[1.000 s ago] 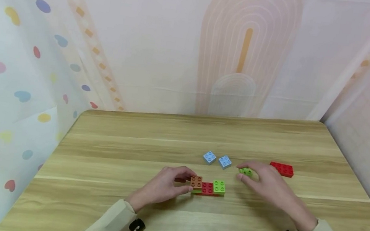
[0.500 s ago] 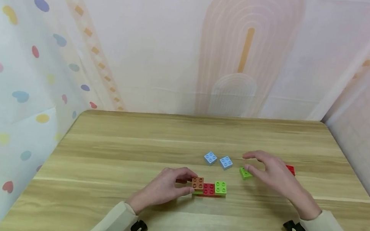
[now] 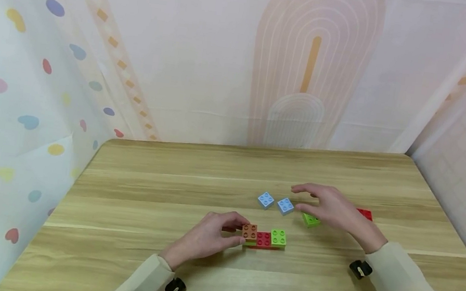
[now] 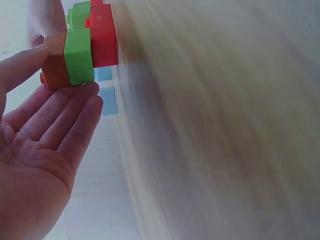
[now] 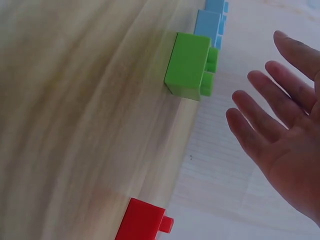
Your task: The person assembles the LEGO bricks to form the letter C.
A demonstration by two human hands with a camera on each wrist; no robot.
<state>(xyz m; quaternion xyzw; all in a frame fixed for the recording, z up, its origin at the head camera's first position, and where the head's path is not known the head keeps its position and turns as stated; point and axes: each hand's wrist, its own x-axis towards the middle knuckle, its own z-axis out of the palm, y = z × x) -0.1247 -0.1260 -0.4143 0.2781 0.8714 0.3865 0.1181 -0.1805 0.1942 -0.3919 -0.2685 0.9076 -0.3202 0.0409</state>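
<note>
In the head view my left hand (image 3: 213, 235) pinches the left end of a small assembly of toy building bricks, thumb in front and fingers behind. A brown brick (image 3: 249, 231) tops that end. The left wrist view shows a green brick (image 4: 78, 56) under it and a red brick (image 4: 103, 37) at the bottom. Another green brick (image 3: 279, 237) sits on the assembly's right end. My right hand (image 3: 332, 208) hovers with fingers extended and holds nothing. It partly covers a loose green brick (image 3: 310, 221), and its fingertips are near a light blue brick (image 3: 285, 206).
A second light blue brick (image 3: 266, 199) lies just left of the first. Farther right is a red brick (image 3: 365, 214), partly hidden behind the right hand. Patterned cloth (image 3: 199, 63) hangs beyond the back edge of the wooden table (image 3: 160, 170).
My right hand had its fingers around the loose green brick, then lifted off and moved left toward the light blue bricks. The green brick stays on the table. My left hand keeps its grip.
</note>
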